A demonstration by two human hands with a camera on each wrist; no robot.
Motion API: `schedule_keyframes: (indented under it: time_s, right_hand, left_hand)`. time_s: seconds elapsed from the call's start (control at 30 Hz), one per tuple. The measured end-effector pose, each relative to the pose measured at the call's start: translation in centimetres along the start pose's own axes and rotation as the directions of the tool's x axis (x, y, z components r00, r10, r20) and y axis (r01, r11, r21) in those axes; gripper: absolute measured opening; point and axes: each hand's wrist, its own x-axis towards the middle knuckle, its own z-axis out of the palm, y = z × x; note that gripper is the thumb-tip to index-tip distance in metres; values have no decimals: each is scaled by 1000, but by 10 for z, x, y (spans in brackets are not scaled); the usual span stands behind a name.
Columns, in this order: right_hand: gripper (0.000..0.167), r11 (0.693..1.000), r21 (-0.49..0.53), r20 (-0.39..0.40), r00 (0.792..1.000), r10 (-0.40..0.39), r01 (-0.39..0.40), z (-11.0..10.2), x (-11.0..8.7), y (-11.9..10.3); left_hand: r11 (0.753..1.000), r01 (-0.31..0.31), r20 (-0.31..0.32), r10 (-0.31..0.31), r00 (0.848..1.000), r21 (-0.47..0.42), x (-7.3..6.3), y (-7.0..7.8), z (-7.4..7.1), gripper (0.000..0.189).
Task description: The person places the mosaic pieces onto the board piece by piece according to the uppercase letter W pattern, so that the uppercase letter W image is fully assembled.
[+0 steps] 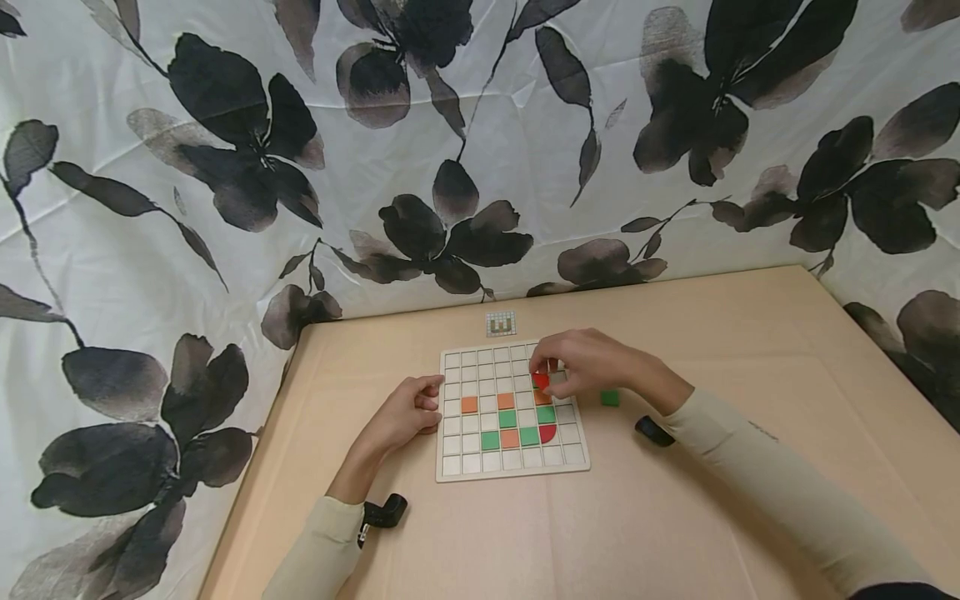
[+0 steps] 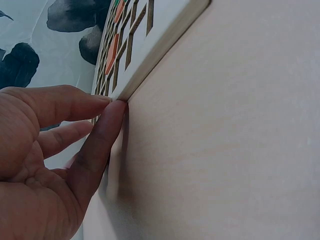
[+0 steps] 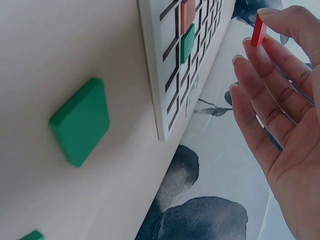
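Observation:
A white grid board (image 1: 461, 467) lies on the table, with orange, green and red tiles in some of its squares. My left hand (image 1: 405, 414) pinches the board's left edge between thumb and fingertip, clear in the left wrist view. Over the upper right squares, my right hand (image 1: 588, 362) holds a thin red tile (image 3: 258, 31) between thumb and fingertips. Red also shows beneath those fingers in the head view; whether it is the held tile I cannot tell. A rounded red tile (image 1: 548, 433) sits lower on the board, beside a green tile (image 1: 528, 436).
A loose green tile (image 1: 610, 398) lies on the table right of the board. Part of another green tile (image 3: 32, 235) enters the right wrist view. Behind the board lies a small gridded card (image 1: 501, 323). Flower-printed cloth (image 1: 480, 108) hangs behind the table (image 1: 675, 517).

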Motion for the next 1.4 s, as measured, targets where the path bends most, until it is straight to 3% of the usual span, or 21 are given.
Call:
schedule_keyframes:
  time_s: [0.4,0.83,1.4]
  right_hand:
    - [28,999,-3,41,999,-33,33,7,13,-13]
    - [23,995,-12,72,993,-94,95,14,25,-26]
    - [25,993,44,106,987,-118,114,23,36,-41]
  left_hand:
    - [1000,1,-3,-1,1000,16,0,1,0,69]
    - [1000,1,-5,-1,1000,12,-1,2,0,69]
    - [1000,4,2,-4,1000,17,-1,3,-1,68]
